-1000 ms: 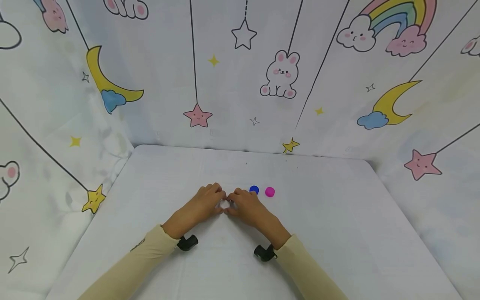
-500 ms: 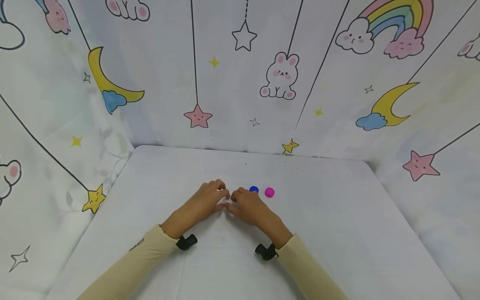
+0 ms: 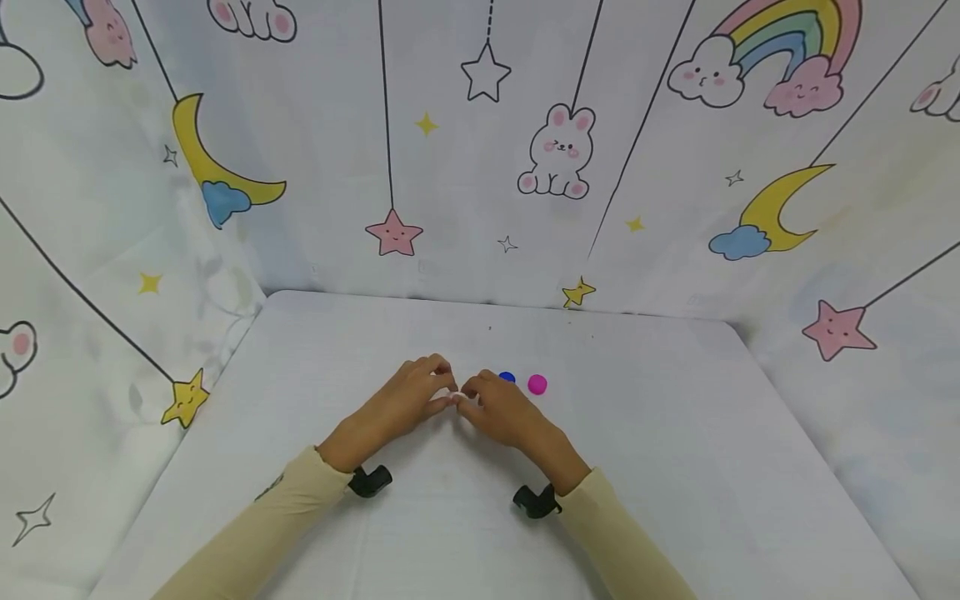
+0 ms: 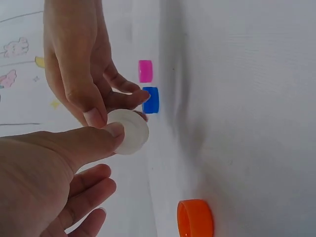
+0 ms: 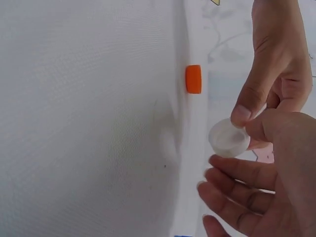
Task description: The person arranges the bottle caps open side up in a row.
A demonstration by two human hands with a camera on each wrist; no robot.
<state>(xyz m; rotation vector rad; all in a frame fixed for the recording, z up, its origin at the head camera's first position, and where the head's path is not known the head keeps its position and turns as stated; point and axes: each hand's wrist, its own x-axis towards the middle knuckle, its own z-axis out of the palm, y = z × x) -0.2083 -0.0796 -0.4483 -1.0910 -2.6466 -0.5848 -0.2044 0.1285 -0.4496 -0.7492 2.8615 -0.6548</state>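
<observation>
Two hands, left hand and right hand, meet at one white cap, raised above the table. Left thumb and finger pinch it, other fingers loosely bent; right thumb and index hold its rim, remaining fingers half open. Beyond: one orange cap, one blue cap, one pink cap

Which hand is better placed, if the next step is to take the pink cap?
Probably the right hand: it is clearly nearer to the pink cap than the left hand. Both seem to hold the white cap, though, so the right would first need to let go.
</observation>
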